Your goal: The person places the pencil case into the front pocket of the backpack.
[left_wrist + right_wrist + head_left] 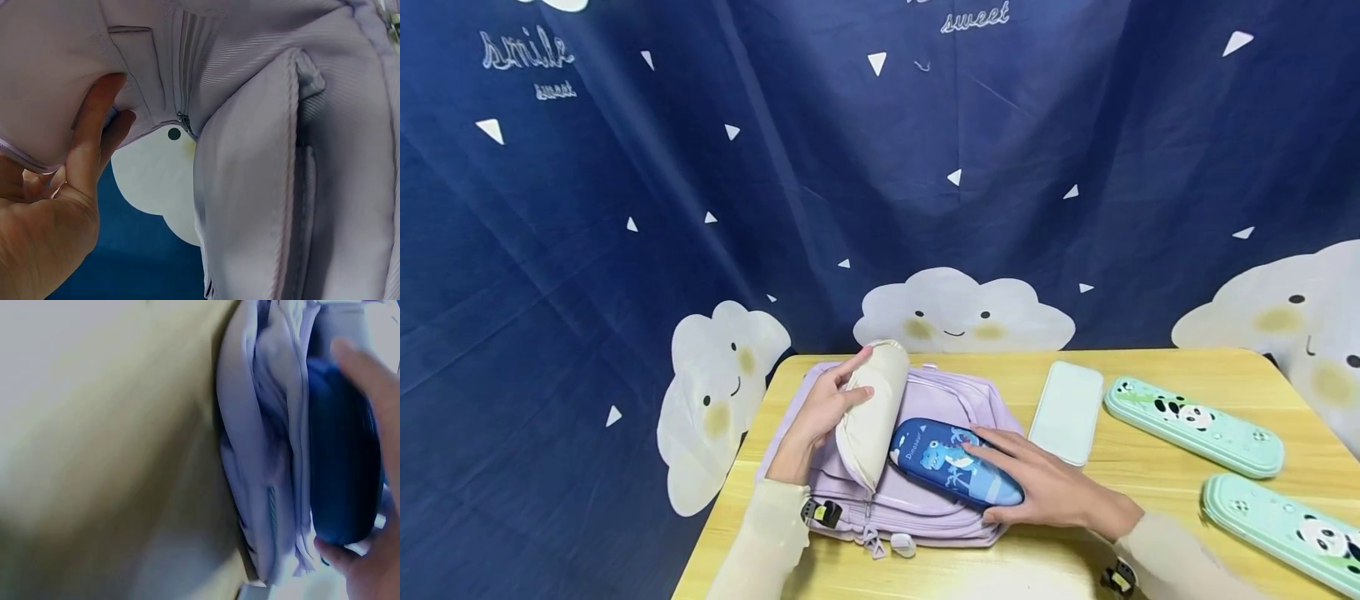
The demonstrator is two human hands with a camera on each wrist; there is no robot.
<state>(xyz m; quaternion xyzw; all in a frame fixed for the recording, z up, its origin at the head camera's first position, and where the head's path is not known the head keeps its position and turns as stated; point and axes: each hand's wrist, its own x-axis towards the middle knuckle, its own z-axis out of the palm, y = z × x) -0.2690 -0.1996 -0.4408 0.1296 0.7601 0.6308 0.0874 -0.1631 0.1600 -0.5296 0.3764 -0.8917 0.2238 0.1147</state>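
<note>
From my end, the head view gives the clearest look. Lavender backpack (936, 396) lies on the wooden bench (1150, 475), left of the bench's middle, its zip pulls (872, 542) and a small white tag (903, 546) at the near edge.

My left hand (833, 404) pinches a cream-lined flap (874, 417) of the bag, thumb on the lining and fingers behind, so that it stands raised on the bag's left half. The left wrist view has the fingertips against lavender cloth.

My right hand (1037, 475) grips a dark blue pencil case (951, 467), dinosaur print and the word "Dinosaur" facing up; fingers over its right end, thumb at the near side. Case is above the bag, just right of the flap, lying aslant. Whether any of it sits inside a pocket, I cannot tell. Right wrist view blurred, but the case shows between thumb and fingers.

Right of the bag: a pale flat box (1067, 412), then a far mint panda case (1195, 425) and a near mint panda case (1277, 529). Behind, a navy curtain (820, 167) with smiling clouds and white triangles.
</note>
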